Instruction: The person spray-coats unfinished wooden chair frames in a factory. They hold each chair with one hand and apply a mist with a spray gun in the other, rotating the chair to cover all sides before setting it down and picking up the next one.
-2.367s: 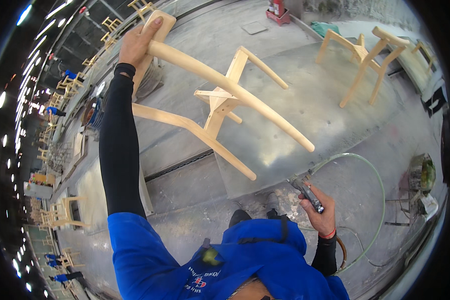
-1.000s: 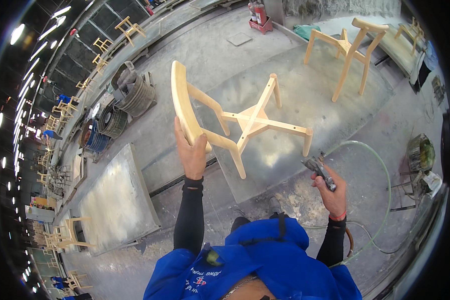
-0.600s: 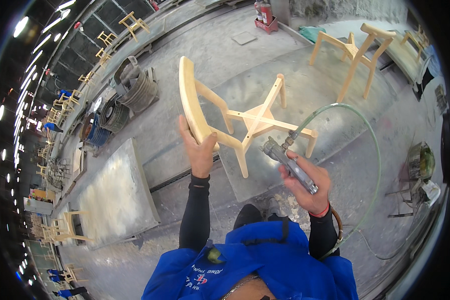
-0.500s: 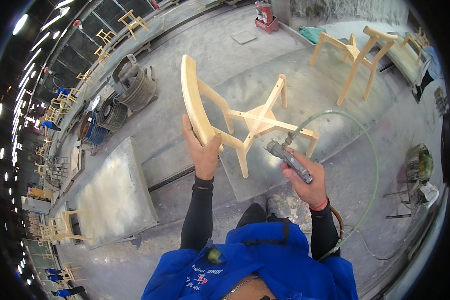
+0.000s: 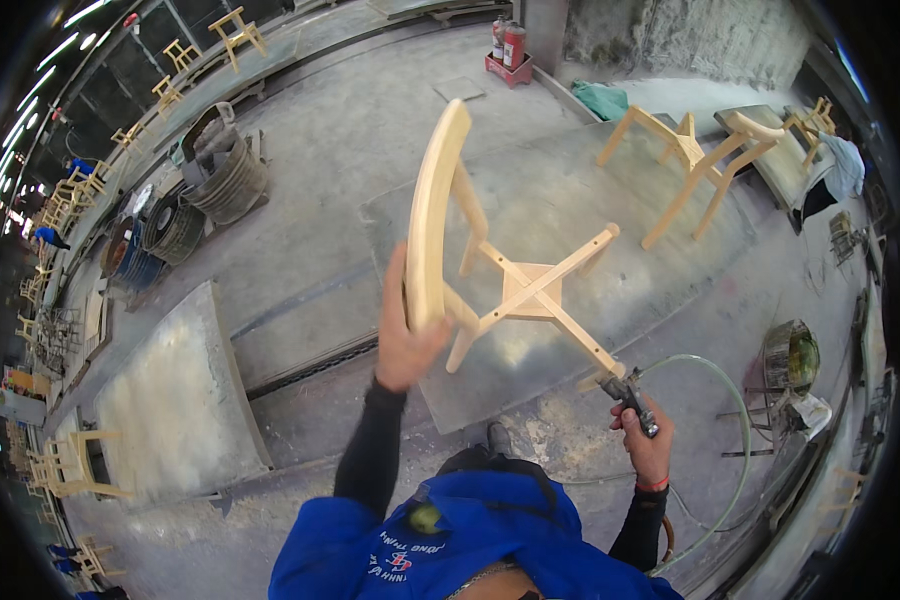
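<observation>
A pale wooden chair frame [image 5: 432, 220] stands tilted before me, its curved backrest toward my left and its crossed seat rails toward my right. My left hand [image 5: 408, 345] is closed around the lower part of the backrest, its thumb over the near face. In my right hand [image 5: 651, 440] is a metal spray gun [image 5: 625, 395], its head close to the near end of a seat rail. From the gun a pale green hose [image 5: 740, 390] loops out to the right and back past my forearm. Whether the gun touches the rail I cannot tell.
Under the chair lies a grey metal sheet [image 5: 690, 240]. Another wooden chair [image 5: 705, 170] stands at the far right. Metal drums [image 5: 232, 190] are at left, beside a raised pale panel [image 5: 170, 400]. Fire extinguishers [image 5: 513, 45] stand at the back.
The chair has turned, and its backrest has shifted right and stands more upright. My right hand has moved the spray gun right and down, to the rail's end. My left hand stays on the backrest.
</observation>
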Tool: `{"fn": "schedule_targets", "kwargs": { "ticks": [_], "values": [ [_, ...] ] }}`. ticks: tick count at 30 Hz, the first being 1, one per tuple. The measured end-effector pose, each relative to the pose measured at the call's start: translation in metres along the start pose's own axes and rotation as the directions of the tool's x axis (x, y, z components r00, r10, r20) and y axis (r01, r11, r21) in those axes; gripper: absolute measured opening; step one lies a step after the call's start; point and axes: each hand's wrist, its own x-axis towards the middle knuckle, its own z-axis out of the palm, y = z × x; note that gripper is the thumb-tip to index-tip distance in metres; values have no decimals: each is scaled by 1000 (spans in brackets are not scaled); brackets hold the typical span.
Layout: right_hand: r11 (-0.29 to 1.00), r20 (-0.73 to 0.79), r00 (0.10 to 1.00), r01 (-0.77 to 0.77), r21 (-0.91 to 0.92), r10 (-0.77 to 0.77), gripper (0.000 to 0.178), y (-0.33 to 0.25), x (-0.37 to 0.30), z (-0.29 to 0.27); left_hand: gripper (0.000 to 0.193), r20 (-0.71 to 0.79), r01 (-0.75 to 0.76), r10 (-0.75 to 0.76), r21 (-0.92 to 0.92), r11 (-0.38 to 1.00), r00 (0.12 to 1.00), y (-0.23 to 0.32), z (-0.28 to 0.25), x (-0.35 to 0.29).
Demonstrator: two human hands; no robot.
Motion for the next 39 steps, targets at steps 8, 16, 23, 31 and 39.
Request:
{"fn": "schedule_targets", "kwargs": {
  "ticks": [8, 16, 23, 31, 39],
  "values": [
    [997, -32, 999, 29, -75, -31, 54, -12, 3, 6, 98, -128, 121, -107, 108, 987, 986, -111, -22, 198],
    [1000, 75, 997, -3, 21, 2, 52, 16, -21, 4, 58, 108, 665, -749, 390, 637, 654, -283, 67, -25],
    [1000, 13, 1000, -7, -6, 7, 52, 30, -31, -8, 100, 538, 594, -806, 572, 565, 247, -287, 144, -248],
    [996, -55, 996, -73, -41, 70, 50, 32, -49, -34, 108, 302, 496, -531, 190, 847, 792, -229, 271, -143],
    [999, -140, 990, -38, -20, 35, 53, 24, -62, -39, 112, 144, 585, -591, 82, 807, 794, -227, 318, -126]
  ]
}}
